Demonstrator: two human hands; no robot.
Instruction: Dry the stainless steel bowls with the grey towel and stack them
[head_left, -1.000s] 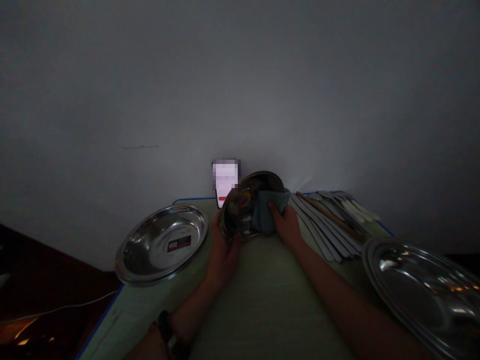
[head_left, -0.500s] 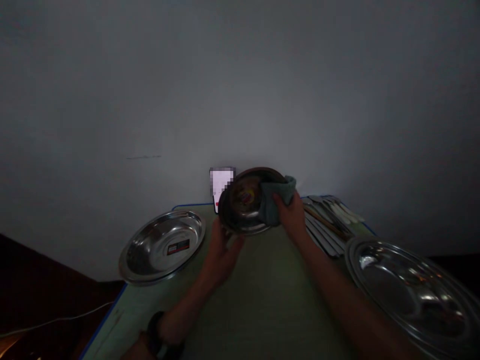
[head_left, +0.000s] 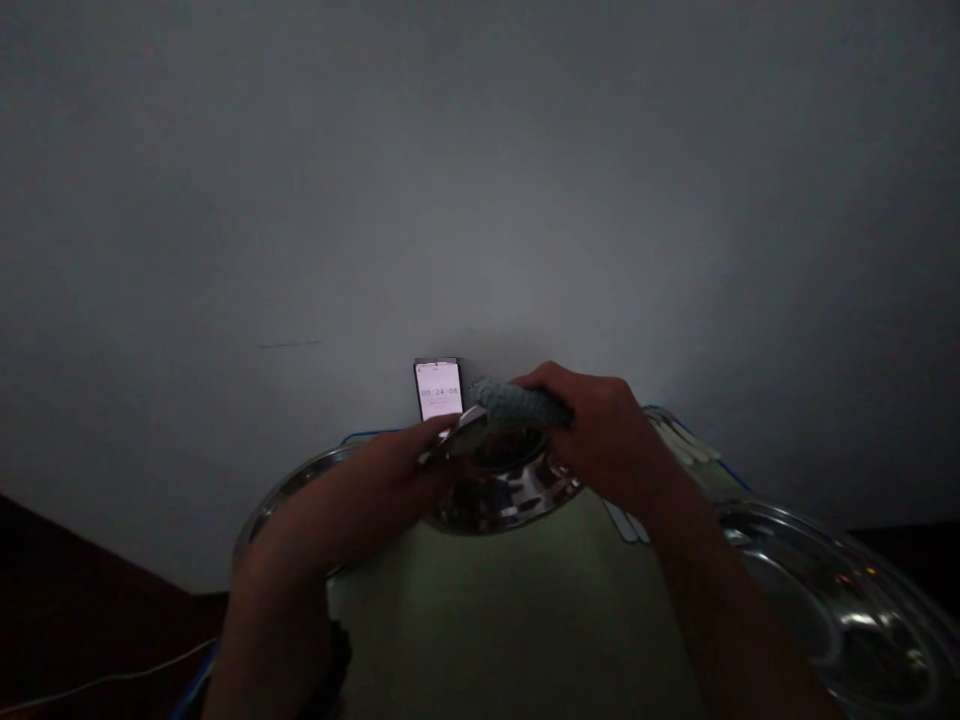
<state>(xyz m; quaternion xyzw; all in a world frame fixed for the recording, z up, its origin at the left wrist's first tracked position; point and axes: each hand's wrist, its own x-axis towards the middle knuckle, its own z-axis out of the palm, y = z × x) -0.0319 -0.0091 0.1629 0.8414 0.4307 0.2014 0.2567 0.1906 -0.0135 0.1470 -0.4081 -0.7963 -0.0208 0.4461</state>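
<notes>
A shiny metal bowl is held up above the table, tilted, with its outer side seeming to face me. My left hand is closed on the bowl's left rim, the fingers partly hidden. A folded grey-green cloth lies against the top of the bowl. My right hand grips that cloth from the right, close to the bowl's wall.
A phone showing a timer leans on the wall behind the bowl. Metal basins stand at left and right. White-handled utensils lie at the back right of the green table. A white cable hangs at lower left.
The bowl has been turned over from showing its stickered inside to its outer side. My left hand has shifted up along the rim, and the cloth has moved to the bowl's top.
</notes>
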